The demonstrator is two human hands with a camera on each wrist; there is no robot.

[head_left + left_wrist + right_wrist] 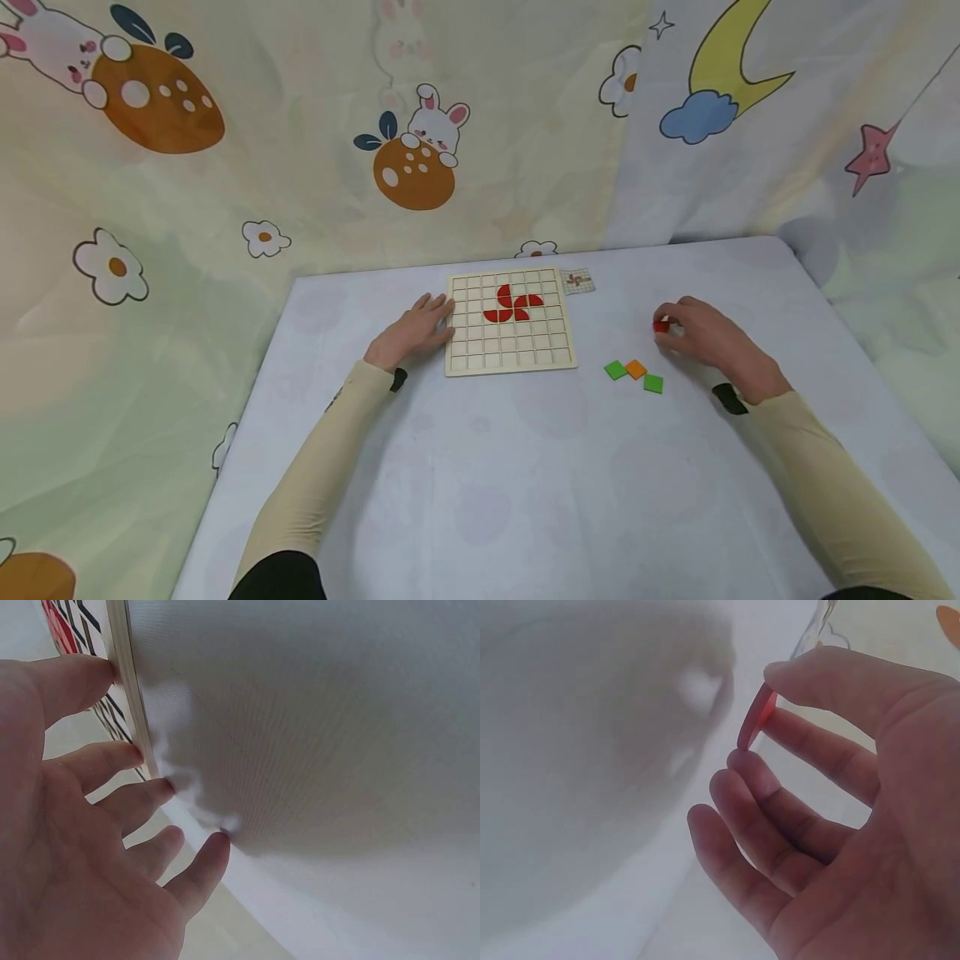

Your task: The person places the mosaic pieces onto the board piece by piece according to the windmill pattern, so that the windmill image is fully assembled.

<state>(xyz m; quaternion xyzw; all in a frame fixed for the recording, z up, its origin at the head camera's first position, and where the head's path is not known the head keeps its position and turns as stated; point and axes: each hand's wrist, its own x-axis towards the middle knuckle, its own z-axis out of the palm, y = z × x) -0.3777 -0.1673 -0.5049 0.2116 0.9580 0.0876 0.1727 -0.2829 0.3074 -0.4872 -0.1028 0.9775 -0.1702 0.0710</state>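
A wooden grid board (510, 350) lies flat near the back of the table, with several red quarter-round tiles (497, 316) set in a pinwheel on its squares. My left hand (411, 335) rests at the board's left edge, fingers spread; in the left wrist view the thumb and fingertips touch the board's side (129, 682). To the right of the board, my right hand (702, 337) pinches a red tile (757, 716) between thumb and fingers, with the other fingers loosely bent. The tile is seen nearly edge-on in the right wrist view.
Two green square tiles, one (616, 370) left and one (653, 383) right of an orange tile (636, 369), lie between the board and my right hand. A small printed pattern card (577, 281) sits at the board's upper right corner. Patterned cloth (300, 167) hangs behind the white-covered table.
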